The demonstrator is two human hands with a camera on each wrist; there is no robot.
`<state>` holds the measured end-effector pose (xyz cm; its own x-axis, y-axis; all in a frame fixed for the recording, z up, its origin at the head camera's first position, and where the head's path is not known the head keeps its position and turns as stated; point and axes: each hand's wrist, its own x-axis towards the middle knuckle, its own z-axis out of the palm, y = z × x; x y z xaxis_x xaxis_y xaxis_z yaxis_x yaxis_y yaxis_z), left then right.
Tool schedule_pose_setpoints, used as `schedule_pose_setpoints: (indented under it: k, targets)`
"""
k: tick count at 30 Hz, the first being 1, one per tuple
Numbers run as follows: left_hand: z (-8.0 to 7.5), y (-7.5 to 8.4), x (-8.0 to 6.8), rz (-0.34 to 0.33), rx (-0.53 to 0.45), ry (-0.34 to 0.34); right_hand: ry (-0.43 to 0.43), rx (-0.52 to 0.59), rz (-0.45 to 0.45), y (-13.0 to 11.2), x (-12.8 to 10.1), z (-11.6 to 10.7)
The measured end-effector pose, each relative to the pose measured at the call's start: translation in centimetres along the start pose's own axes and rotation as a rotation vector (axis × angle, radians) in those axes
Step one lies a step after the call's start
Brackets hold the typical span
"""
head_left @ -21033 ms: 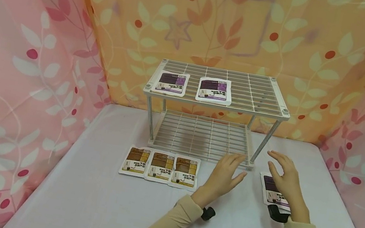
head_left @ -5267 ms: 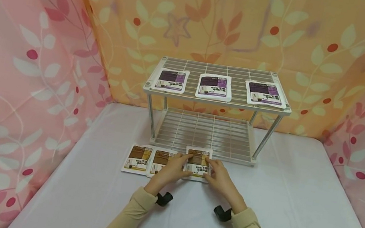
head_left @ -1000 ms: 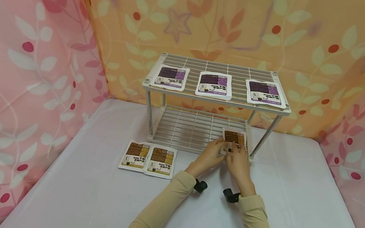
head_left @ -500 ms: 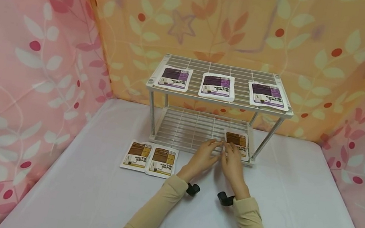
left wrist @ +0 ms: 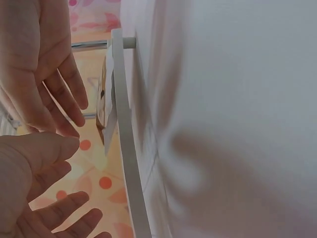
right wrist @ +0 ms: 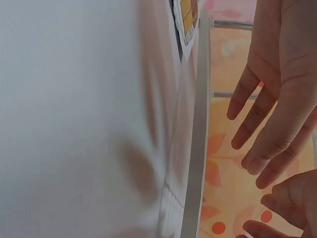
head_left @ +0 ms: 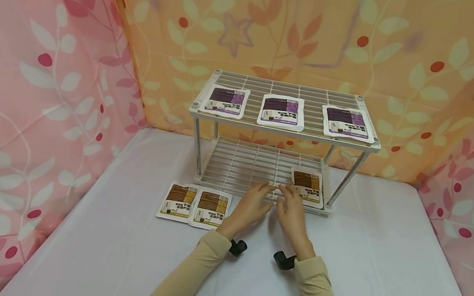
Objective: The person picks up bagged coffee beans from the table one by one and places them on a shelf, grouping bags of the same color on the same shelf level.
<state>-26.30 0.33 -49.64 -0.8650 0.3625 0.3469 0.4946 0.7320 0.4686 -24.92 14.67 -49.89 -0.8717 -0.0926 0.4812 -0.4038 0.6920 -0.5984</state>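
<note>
My left hand (head_left: 251, 207) and right hand (head_left: 290, 217) hover side by side in front of the rack's lower shelf (head_left: 238, 169), fingers extended and holding nothing. A brown-and-yellow pouch (head_left: 307, 188) lies flat at the right end of that shelf, just beyond my right hand. In the left wrist view the same pouch (left wrist: 110, 99) shows edge-on, apart from the fingers. Two more brown-and-yellow pouches, a left one (head_left: 178, 202) and a right one (head_left: 211, 209), lie on the table left of my hands. Along the top shelf sit three purple pouches: left (head_left: 226, 101), middle (head_left: 282, 112), right (head_left: 348, 123).
The two-tier white wire rack (head_left: 285, 131) stands at the back of the white-covered table (head_left: 104, 251), with metal posts (head_left: 347, 180) at its corners. Patterned cloth walls (head_left: 39, 81) enclose the back and both sides.
Over the last second both hands have let go of the brown-and-yellow pouch on the lower shelf and moved left. Earlier, a third purple pouch went onto the top shelf's right end.
</note>
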Motion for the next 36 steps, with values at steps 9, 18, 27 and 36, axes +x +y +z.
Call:
schedule_pose_setpoints:
  k: [9,18,27,36]
  targets:
    - [-1.0,-1.4,-1.0,0.020,-0.002,0.014,-0.039,0.062,-0.012,-0.7,-0.4,1.2]
    - [-2.4,-2.9,-2.4,-0.049,0.030,-0.037,-0.159,0.154,0.031,-0.9,-1.3,2.6]
    - [-3.7,-3.8,-3.7,-0.135,0.056,-0.120,-0.248,0.191,0.030,-1.5,-1.9,3.8]
    - [-4.6,-4.5,-5.7,-0.180,0.104,-0.136,-0.312,0.217,0.040,-2.3,-2.3,4.9]
